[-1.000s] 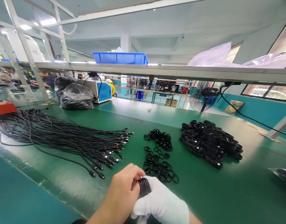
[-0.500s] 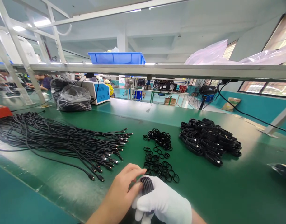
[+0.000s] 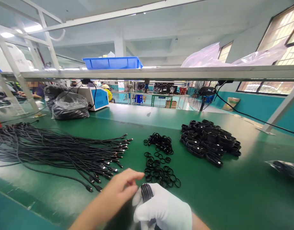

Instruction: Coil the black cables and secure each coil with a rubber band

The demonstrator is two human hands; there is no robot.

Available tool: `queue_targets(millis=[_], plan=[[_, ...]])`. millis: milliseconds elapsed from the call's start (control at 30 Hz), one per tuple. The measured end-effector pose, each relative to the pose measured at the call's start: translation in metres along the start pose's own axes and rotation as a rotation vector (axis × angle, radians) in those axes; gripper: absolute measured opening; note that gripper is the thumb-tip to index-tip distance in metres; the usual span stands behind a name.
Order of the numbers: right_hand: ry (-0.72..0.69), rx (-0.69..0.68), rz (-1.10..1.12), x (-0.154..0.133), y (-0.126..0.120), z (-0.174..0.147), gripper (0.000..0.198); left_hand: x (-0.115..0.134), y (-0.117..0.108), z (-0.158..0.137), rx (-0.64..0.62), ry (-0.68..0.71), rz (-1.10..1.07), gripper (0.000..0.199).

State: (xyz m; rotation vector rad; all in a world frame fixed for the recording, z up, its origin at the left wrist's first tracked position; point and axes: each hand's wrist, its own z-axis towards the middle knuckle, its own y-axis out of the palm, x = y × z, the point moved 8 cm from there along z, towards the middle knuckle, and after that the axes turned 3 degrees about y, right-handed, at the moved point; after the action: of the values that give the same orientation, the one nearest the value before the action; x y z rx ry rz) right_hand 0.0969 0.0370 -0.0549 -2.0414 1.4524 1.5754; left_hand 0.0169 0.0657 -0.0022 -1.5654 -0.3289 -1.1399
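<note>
Left hand (image 3: 124,188) bare, reaching in from lower left, forearm slanting up and inward, back of the hand uppermost; index finger straight, aimed at the black rings (image 3: 161,176) on the worktop (image 3: 209,198), thumb angled toward the coil (image 3: 147,192); right hand (image 3: 162,206), white-gloved, comes from lower right, bent around the coil close to the near edge.

Against a second ago: left fingertips then at the coil, now drawn off it, with the index finger stretched farther out; right hand's grip much the same; whole view slid somewhat, blue tray (image 3: 113,63) now farther left in it.

Left hand partly spread, a clear gap between thumb and index finger, nothing seen in its grasp; whether the index tip meets a ring, cannot tell; right hand closed about the coil, ribbed black turns showing between thumb and fingers; loose cables (image 3: 65,147) lie to the left, finished-looking bundles (image 3: 211,140) heaped to the right of the rings.
</note>
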Motion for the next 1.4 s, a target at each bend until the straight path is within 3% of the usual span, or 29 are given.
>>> queue_targets(millis=[100,267,400,700,867,1100,1300,1400], plan=[[0.007,0.034,0.04,0.0,-0.005,-0.001,0.023,0.001,-0.012,0.006,0.038,-0.043,-0.051,0.028],[-0.057,-0.031,0.023,-0.002,-0.002,0.004,0.018,0.016,0.0,0.005,0.161,0.012,0.088,0.018],[-0.047,-0.042,0.055,0.003,-0.002,0.007,0.022,0.016,0.005,0.002,0.218,-0.026,0.149,0.018],[-0.037,-0.061,0.01,0.008,-0.002,0.007,0.018,0.007,0.006,0.0,0.265,-0.09,0.087,0.019],[-0.031,0.024,-0.049,0.005,-0.003,0.007,0.013,0.004,0.008,-0.001,0.29,-0.098,0.085,0.018],[-0.041,0.053,-0.133,0.0,-0.005,0.005,0.01,0.014,0.007,0.0,0.319,-0.129,0.303,0.021],[-0.052,0.035,-0.154,-0.004,-0.003,0.002,0.016,0.005,0.011,-0.001,0.296,-0.169,0.096,0.013],[-0.06,0.021,-0.121,-0.005,-0.003,0.001,0.015,0.008,0.01,-0.002,0.318,-0.123,0.119,0.014]])
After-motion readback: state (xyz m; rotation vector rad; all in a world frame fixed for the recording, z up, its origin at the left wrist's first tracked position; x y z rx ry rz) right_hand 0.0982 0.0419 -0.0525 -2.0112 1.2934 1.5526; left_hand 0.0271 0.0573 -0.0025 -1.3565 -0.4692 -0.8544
